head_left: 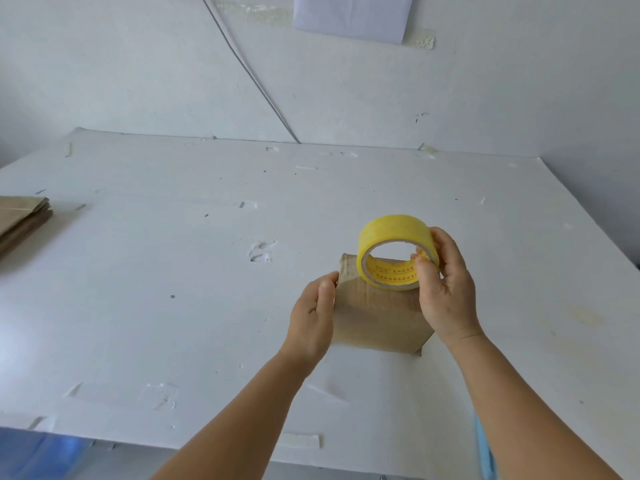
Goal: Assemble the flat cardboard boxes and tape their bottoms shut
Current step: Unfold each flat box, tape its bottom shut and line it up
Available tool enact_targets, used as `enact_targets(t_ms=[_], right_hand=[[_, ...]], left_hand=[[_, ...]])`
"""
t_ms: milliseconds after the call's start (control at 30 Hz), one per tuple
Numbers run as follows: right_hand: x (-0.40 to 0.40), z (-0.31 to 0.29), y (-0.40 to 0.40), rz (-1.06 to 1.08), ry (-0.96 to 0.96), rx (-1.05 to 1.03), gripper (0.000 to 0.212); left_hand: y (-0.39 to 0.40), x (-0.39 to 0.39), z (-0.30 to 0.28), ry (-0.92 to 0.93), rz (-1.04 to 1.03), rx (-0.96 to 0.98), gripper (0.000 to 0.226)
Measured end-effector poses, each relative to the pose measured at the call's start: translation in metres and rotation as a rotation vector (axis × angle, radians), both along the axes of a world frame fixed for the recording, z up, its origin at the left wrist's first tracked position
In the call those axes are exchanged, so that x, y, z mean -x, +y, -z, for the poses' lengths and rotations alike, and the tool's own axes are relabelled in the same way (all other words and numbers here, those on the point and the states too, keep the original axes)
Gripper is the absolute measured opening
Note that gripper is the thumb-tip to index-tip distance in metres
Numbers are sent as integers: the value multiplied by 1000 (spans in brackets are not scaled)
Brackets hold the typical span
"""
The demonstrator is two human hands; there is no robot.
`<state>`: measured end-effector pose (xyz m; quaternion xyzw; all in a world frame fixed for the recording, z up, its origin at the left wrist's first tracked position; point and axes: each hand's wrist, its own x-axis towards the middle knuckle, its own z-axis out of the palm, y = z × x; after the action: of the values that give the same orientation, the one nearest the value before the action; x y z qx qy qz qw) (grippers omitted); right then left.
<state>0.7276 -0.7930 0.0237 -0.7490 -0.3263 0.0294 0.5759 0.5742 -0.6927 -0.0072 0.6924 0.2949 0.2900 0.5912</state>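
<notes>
A small brown cardboard box [377, 317] stands on the white table [173, 271], right of centre. My left hand [313, 320] holds the box's left side, thumb near its top edge. My right hand [446, 289] grips a roll of yellow tape [391, 233], held upright on top of the box, thumb inside the roll's core. Clear tape seems to run down the box's near face. A stack of flat cardboard boxes [20, 223] lies at the table's left edge.
The white wall rises behind the table, with a thin cable [249, 71] running down it and a sheet of paper [353, 15] taped high up. Bits of old tape dot the table top. Something blue [485, 452] shows below the table's near edge.
</notes>
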Motion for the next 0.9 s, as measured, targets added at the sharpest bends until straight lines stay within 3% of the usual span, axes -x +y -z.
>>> enact_targets(t_ms=[67,133,200,300,400,567,667,733,800,900], right_hand=[[2,-4,1,-11,31,-19,34],[4,-7,1,-31,65,-34,29],[4,-10,0,-52,147,-55,29],[0,-17,-3,-111,301,-88,33],[-8,-24,-8,-232,430,-86,38],[-33,-39,-19,-243,516,-169,39],[-50,-50,-33,-288,443,-95,40],[-54,-58,-38,-349,418,-39,26],[-59,-61,-40,-219,330,14,14],[-74,-56,-51,20,102,206,26]], left_hand=[[3,6,-2,31,239,-88,42],[18,2,0,238,324,-220,89],[31,-12,-10,317,345,-399,118],[41,-32,-27,348,387,-592,113],[44,-34,-31,435,368,-631,105],[44,-33,-40,506,392,-677,116],[42,-32,-43,534,389,-691,116],[42,-33,-43,541,390,-696,114],[43,-32,-45,556,387,-699,113],[42,-32,-45,561,385,-708,112]])
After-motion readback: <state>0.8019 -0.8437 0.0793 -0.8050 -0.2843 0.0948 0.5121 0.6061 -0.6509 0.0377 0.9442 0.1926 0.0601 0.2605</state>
